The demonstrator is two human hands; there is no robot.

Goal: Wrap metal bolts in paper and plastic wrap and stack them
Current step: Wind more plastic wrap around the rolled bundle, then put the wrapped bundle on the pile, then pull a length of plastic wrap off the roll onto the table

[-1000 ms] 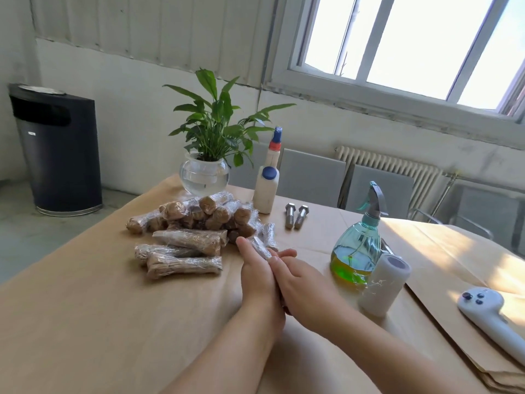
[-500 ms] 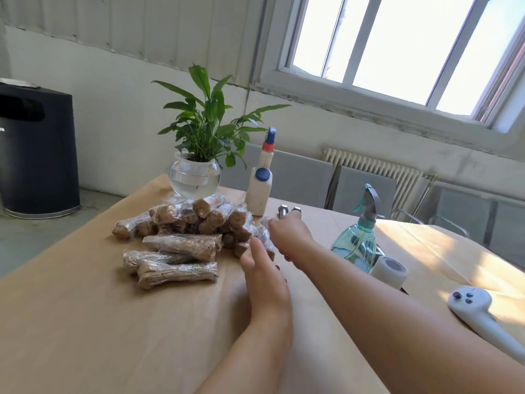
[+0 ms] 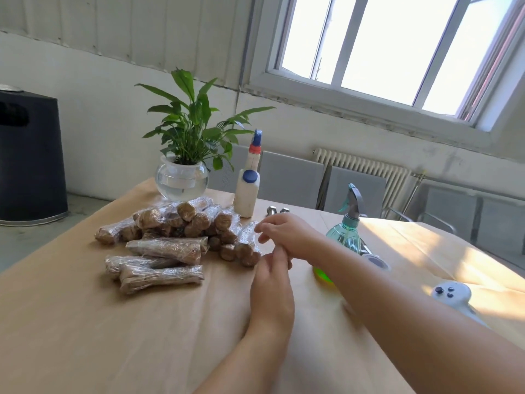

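Right hand (image 3: 287, 237) hovers just right of the pile of wrapped bolts (image 3: 176, 237), fingers loosely spread and holding nothing. Left hand (image 3: 271, 291) rests on the table (image 3: 85, 336) just near of it, fingers straight and together, tips touching the right hand. Two bare bolts (image 3: 277, 210) lie beyond, right of the glue bottle (image 3: 247, 191). Spray bottle (image 3: 348, 228) stands further right.

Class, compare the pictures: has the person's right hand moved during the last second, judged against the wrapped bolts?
Yes. The right hand has moved away from the person, from beside the left hand to the near end of the wrapped bolts.
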